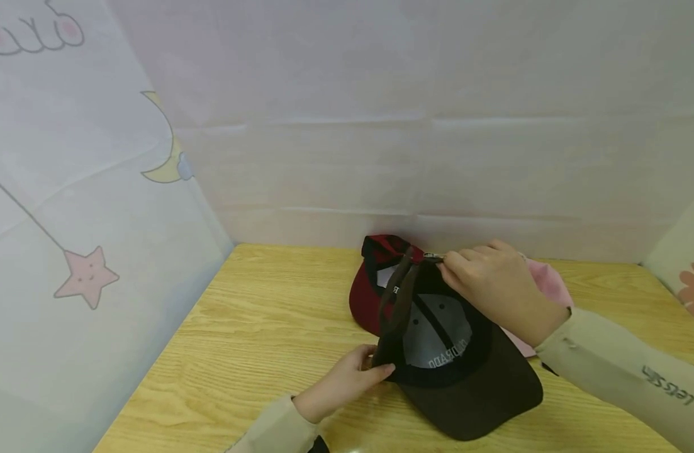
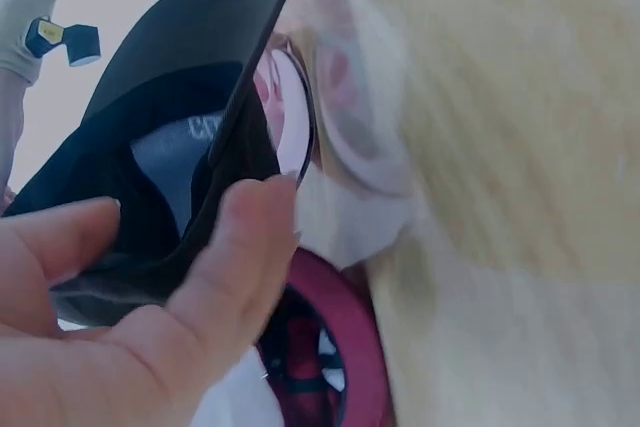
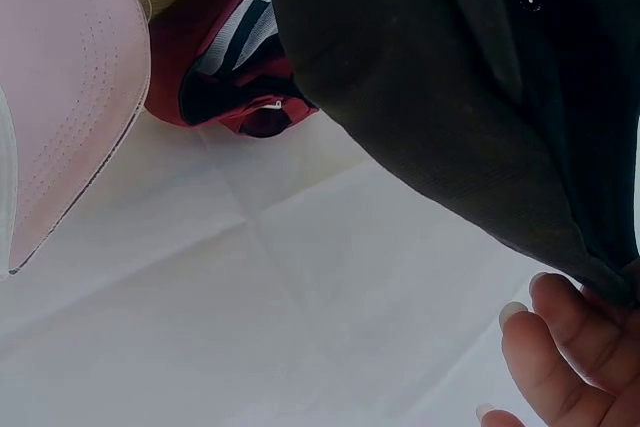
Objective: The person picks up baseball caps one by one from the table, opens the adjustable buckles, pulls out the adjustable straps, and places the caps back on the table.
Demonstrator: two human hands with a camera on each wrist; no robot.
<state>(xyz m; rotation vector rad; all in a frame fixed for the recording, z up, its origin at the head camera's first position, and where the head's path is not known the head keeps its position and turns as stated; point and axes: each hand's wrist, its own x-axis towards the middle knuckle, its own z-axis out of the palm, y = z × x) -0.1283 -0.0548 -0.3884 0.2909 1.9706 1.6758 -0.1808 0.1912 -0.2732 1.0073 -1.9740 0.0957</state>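
A dark brown-black baseball cap (image 1: 465, 409) is held up with its inside facing me and its brim toward the lower right. My left hand (image 1: 347, 380) pinches the cap's edge on the left, thumb inside the crown. In the left wrist view, thumb and finger lie on either side of the dark cap's (image 2: 200, 37) rim. Higher up, my right hand (image 1: 494, 283) grips the back strap end near a metal buckle (image 1: 433, 257). The right wrist view shows the fingers (image 3: 560, 357) at the dark cloth's (image 3: 420, 97) lower corner; the grip is partly cut off there.
Behind the dark cap lies a dark red cap (image 1: 362, 305) with a checked part. A pink cap (image 1: 550, 283) lies at the right, partly hidden by my right arm. The wooden table (image 1: 256, 314) meets a pale wall covering (image 1: 324, 170) at the back.
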